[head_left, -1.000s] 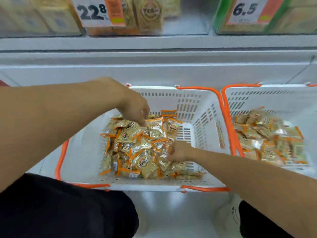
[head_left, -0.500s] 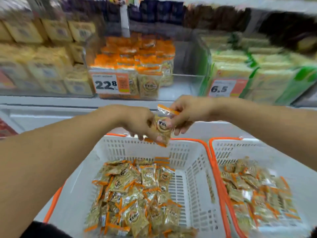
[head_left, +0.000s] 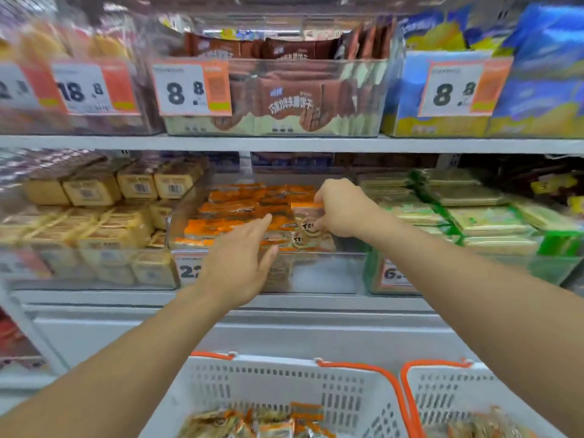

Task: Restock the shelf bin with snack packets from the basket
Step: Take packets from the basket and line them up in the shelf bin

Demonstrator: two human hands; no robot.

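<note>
One snack packet (head_left: 306, 221) pinched in right hand (head_left: 343, 210) over bin (head_left: 328, 273).

The snack packet (head_left: 307, 221) at the centre is orange along its top edge, clear gold below, with a round pale label bearing dark characters. The packets in the bin (head_left: 252, 205) beside it at 9 o'clock are orange too. The basket (head_left: 278, 384) at 6 o'clock is white with slotted walls and an orange handle. At 12 o'clock, packs (head_left: 284, 99) are brown over pale green. Price tags (head_left: 191, 90) are white and orange with black numerals, 8.8. At 3 o'clock, packs (head_left: 486, 216) are green.
</note>
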